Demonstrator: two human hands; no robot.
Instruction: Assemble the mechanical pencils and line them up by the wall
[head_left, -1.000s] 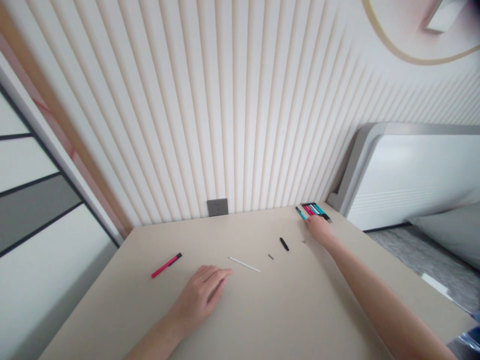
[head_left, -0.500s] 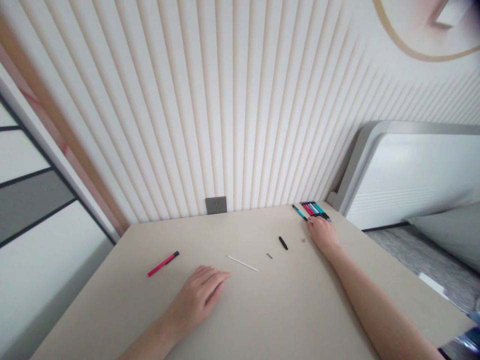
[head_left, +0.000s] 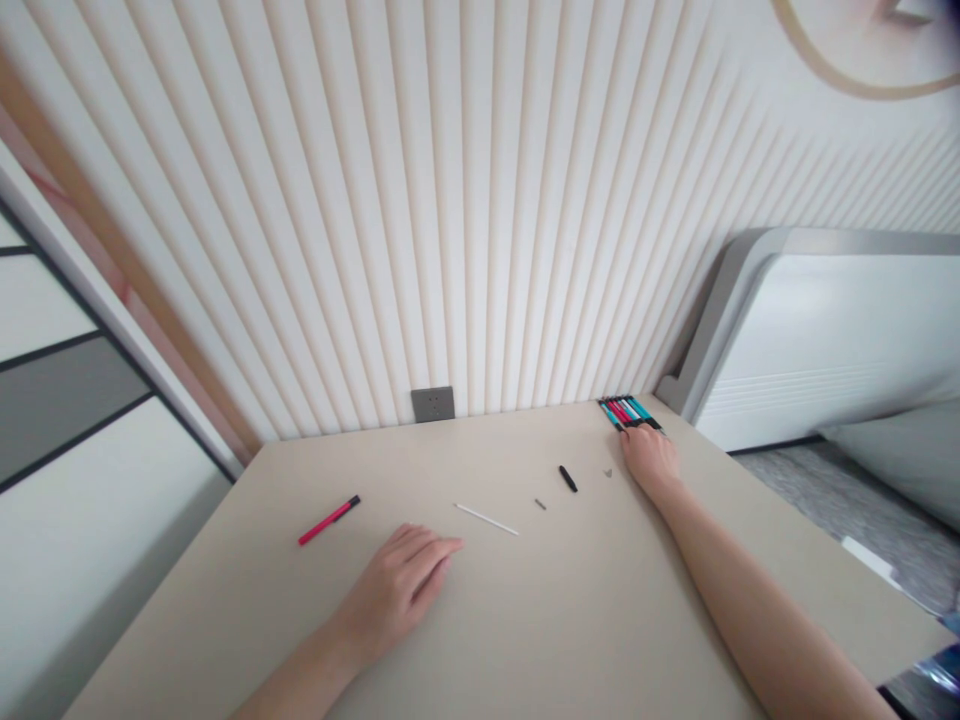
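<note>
My left hand (head_left: 409, 580) rests on the desk with its fingers stretched out and holds nothing. Just beyond its fingertips lies a thin white pen refill (head_left: 486, 519). At the far right my right hand (head_left: 651, 455) has its fingers closed at the lower end of a teal pen (head_left: 609, 415), the leftmost of a row. Red, white and teal pens (head_left: 630, 410) lie side by side in that row, their lower ends partly hidden by the hand. Left of this hand are a small grey clip-like piece (head_left: 608, 473), a black pen grip (head_left: 568, 478) and a tiny spring (head_left: 540, 504).
A red pen barrel with a black end (head_left: 330, 520) lies on the left of the beige desk (head_left: 540, 620). Behind the desk stands a ribbed wall with a dark socket (head_left: 433, 404). A bed headboard (head_left: 825, 340) is to the right.
The teal pen, which lay at a slant apart from the row, is now against the row's left side, moved by my right hand. My left hand stays in place. The view tilts slightly.
</note>
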